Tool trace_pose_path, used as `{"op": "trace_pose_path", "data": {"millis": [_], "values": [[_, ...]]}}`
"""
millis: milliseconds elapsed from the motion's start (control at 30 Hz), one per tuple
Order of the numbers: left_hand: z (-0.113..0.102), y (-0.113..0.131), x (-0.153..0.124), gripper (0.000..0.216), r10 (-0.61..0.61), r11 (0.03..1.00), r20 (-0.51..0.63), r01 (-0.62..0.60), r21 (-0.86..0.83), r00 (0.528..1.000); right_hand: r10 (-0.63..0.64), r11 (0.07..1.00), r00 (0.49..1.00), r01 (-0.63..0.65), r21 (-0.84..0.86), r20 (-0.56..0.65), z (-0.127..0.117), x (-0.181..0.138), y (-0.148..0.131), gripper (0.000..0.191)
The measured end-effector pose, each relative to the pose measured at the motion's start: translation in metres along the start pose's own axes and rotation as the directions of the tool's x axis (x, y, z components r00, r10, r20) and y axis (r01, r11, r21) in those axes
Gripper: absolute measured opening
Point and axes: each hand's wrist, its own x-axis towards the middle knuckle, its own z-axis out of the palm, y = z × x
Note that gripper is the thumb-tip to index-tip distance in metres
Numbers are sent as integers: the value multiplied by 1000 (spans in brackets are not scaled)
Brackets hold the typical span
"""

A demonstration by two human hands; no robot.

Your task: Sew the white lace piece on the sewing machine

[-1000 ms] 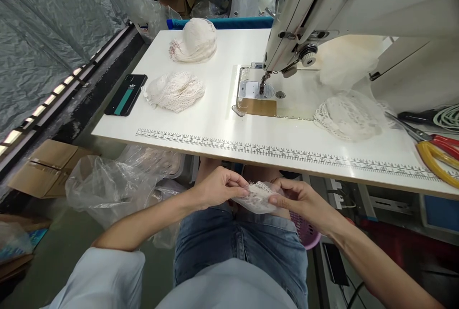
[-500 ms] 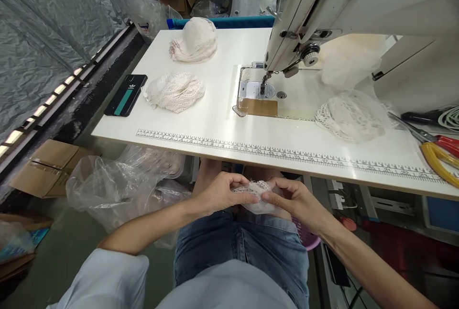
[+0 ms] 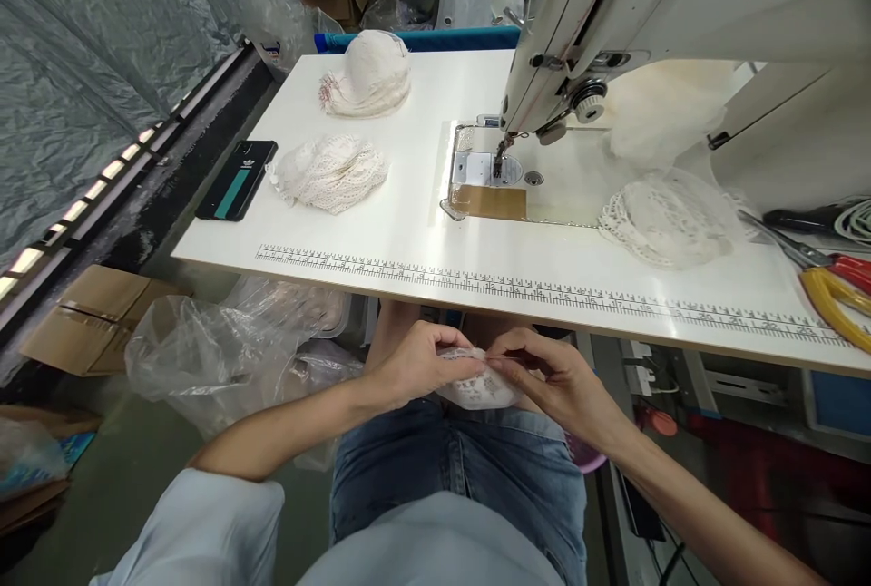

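Over my lap, just below the table's front edge, I hold a small piece of white lace fabric. My left hand pinches its left side between thumb and fingers. With thumb and index finger, my right hand pinches the upper right edge of the same piece. Both hands are close together, and the fingertips nearly meet. On the white table lie a bunched stack of white lace pieces and a rounded white fabric stack. More lace pieces lie right of the needle.
A sewing machine stands over the table's right half. Yellow-handled scissors lie at the right edge, a black phone at the left. Below left are a clear plastic bag and a cardboard box.
My right hand's fingers have shifted to the fabric's upper edge and drawn together there. The lace piece has turned, showing more of its smooth lower side. My left hand stays nearly in place.
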Motion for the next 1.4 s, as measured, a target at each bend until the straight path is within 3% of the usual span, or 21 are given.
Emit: {"op": "trace_pose_path", "data": {"millis": [267,567,800,1100,1400], "values": [[2,-2,3,18,-86,993,15,87,-80,996,-155,985,988,154,-83,-5,-1,-4,9,11],[1,0,2,17,-71,994,17,72,-76,997,-72,988,997,73,-137,10,0,-5,10,10],[1,-3,1,18,-24,999,10,24,-37,1000,-147,985,988,151,-85,55,-3,-4,11,10],[0,0,0,16,16,1000,57,-17,12,998,100,992,995,-102,76,24,2,-4,5,18],[-2,-3,0,21,28,1000,97,-27,-10,995,221,952,975,-223,212,31,1,0,4,27]]}}
